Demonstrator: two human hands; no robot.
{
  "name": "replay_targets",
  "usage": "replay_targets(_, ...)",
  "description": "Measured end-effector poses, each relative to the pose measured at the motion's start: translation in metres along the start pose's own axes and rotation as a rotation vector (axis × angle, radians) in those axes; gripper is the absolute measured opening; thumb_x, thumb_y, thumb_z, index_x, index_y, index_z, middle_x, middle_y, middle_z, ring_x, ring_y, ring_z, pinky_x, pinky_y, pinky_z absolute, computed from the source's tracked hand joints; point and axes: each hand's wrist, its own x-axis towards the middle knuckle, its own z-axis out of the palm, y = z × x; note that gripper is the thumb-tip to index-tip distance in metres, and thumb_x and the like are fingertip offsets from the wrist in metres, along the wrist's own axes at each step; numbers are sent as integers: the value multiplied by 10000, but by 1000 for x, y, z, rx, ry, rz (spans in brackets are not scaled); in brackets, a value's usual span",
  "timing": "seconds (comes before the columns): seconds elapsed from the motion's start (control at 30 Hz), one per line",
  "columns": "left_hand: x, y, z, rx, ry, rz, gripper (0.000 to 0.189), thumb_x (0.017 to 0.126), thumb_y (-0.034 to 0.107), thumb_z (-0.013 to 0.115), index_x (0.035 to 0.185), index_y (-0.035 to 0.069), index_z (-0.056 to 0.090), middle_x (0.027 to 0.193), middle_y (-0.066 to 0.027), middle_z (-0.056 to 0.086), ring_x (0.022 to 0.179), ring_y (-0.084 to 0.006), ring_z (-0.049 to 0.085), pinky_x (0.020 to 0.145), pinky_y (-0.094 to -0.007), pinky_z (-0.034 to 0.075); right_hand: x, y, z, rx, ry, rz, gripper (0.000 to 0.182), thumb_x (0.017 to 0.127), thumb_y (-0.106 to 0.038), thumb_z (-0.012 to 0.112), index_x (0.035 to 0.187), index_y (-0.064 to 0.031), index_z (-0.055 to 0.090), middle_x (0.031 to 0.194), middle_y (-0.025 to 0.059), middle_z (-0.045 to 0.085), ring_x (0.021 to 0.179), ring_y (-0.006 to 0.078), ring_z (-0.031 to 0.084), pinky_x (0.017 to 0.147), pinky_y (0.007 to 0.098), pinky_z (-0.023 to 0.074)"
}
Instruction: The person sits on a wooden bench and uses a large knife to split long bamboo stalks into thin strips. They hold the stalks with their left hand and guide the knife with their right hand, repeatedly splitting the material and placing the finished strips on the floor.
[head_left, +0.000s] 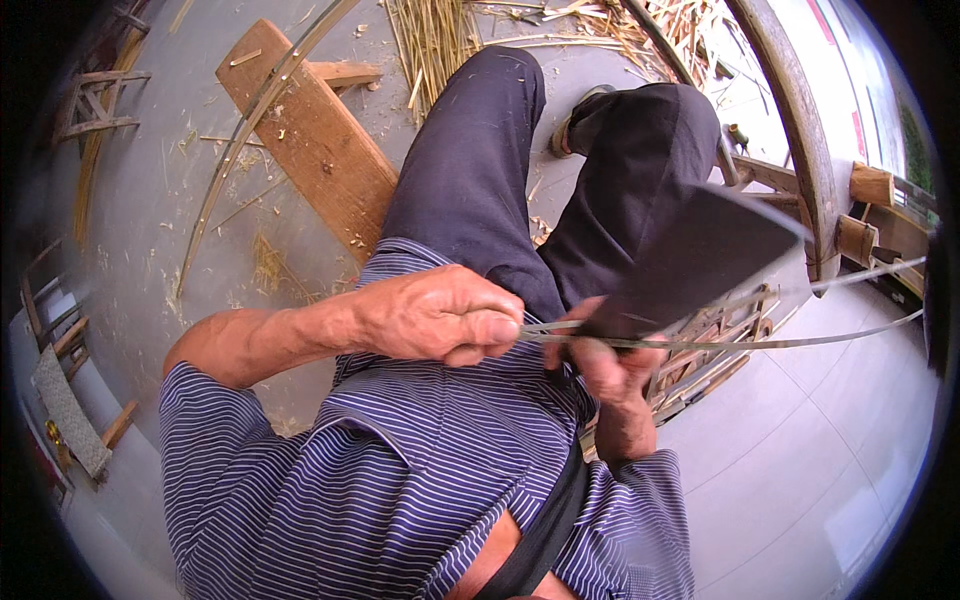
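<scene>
My left hand (450, 319) is closed on the end of thin split strips, probably bamboo, in front of my lap. My right hand (611, 367), blurred, grips a broad dark-bladed cleaver (697, 255); its handle is mostly hidden by the fingers. The blade points up and to the right above my right thigh. From my left hand a thin strip (765, 345) runs past the fingers of my right hand and curves to the right edge. A second strip (870, 276) lies above it, partly hidden behind the blade. Whether my right fingers also pinch a strip is unclear.
A wooden plank bench (322, 142) stands beside my left leg, with a long curved split pole (225, 161) across it. Cut strips (431, 45) and shavings lie on the floor ahead. At right are a curved wooden beam (791, 97) and a rack of tools (709, 360).
</scene>
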Motion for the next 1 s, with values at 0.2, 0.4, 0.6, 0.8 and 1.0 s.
replay_targets(0.2, -11, 4, -3, 35, 11, -75, 385, 1038, 335, 490, 797, 43, 559, 597, 35, 434, 530, -57, 392, 493, -239, 333, 7, -18, 0, 233, 165, 12, 199, 904, -126, 568, 934, 69, 596, 711, 151, 661, 548, 204, 634, 500, 305, 524)
replay_targets(0.4, -2, -4, 2, -113, 12, -30, 368, 1039, 320, 494, 805, 42, 555, 592, 40, 418, 524, -53, 371, 487, -239, 324, 7, -7, 5, -66, -5, -29, 229, 910, -139, 581, 882, 83, 628, 725, 134, 658, 564, 178, 617, 494, 295, 495)
replay_targets(0.6, -14, 6, -3, 53, 0, -132, 377, 1036, 334, 489, 819, 35, 567, 587, 20, 455, 531, -69, 402, 502, -249, 348, 7, -17, 4, 156, 158, -96, 185, 899, -97, 568, 878, 79, 622, 743, 147, 663, 573, 188, 629, 519, 314, 521)
replay_targets(0.8, -1, -11, 1, -114, 24, 17, 389, 1047, 331, 484, 837, 18, 580, 592, 4, 489, 501, -66, 427, 450, -247, 344, 13, -7, 11, 23, -2, -83, 163, 889, -74, 570, 876, 80, 622, 735, 162, 663, 566, 210, 630, 505, 316, 518)
replay_targets(1.0, -26, -4, -5, -102, 5, -94, 387, 1044, 356, 488, 833, 42, 568, 605, 35, 438, 544, -60, 395, 507, -236, 339, 10, -17, 4, 342, 183, -96, 168, 849, -3, 510, 965, 94, 583, 687, 175, 661, 537, 189, 630, 502, 304, 537)
